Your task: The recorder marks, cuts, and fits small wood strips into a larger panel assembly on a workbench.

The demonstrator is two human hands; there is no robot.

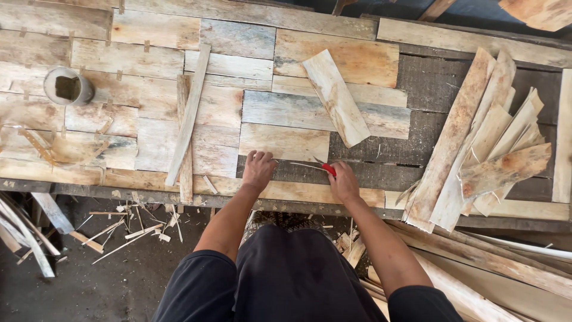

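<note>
Head view: you're pressing your left hand (258, 169) flat on the veneer sheet (284, 142), your right hand (344, 182) gripping a red-handled knife (314, 167), trimming its edge; steady pull needed next.

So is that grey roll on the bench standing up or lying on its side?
Standing on end: the grey roll shows its open core facing the camera.

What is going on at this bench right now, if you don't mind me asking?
A person is laying thin wood veneer pieces flat on a workbench. The left hand presses on the lower edge of a pale veneer sheet. The right hand holds a red-handled knife, its blade lying along that edge. A loose strip lies tilted above, and a stack of veneer offcuts sits to the right.
</note>
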